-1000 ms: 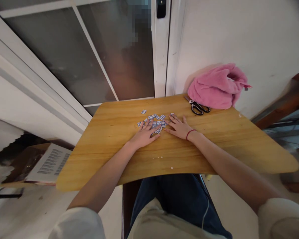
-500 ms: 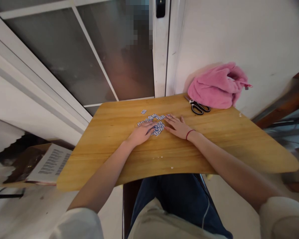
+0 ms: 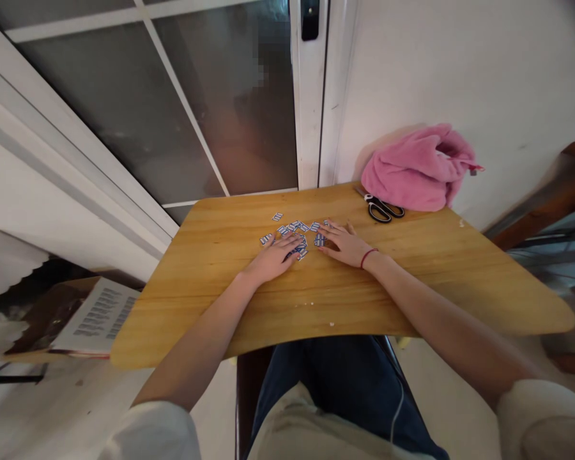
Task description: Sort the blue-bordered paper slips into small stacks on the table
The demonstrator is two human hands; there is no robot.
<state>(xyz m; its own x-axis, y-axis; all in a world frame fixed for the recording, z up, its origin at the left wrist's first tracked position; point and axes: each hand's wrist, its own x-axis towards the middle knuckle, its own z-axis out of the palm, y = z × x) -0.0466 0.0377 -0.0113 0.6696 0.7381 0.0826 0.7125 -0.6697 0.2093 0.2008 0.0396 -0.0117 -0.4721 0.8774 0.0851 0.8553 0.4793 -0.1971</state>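
Several small white pieces with blue markings (image 3: 296, 226), flat like paper slips or labels, lie in a loose heap on the wooden table (image 3: 211, 255). My left hand (image 3: 276, 257) rests palm down over the left part of the heap, its fingers stretched out and covering some pieces. On the right, my right hand (image 3: 345, 246) lies with spread fingers over a smaller group of pieces (image 3: 320, 239). A gap of bare wood runs between the two groups. One piece (image 3: 277, 216) lies apart, beyond the heap.
Black-handled scissors (image 3: 383, 209) lie at the back right, against a pink plush bag (image 3: 419, 169). A glass-paned door (image 3: 239, 128) and a white wall stand behind the table. On the left is a cardboard box (image 3: 76, 287) with a printed sheet (image 3: 98, 316).
The heap has parted: some pieces now sit under my right hand, separated from those by my left hand. Both hands have shifted only slightly.
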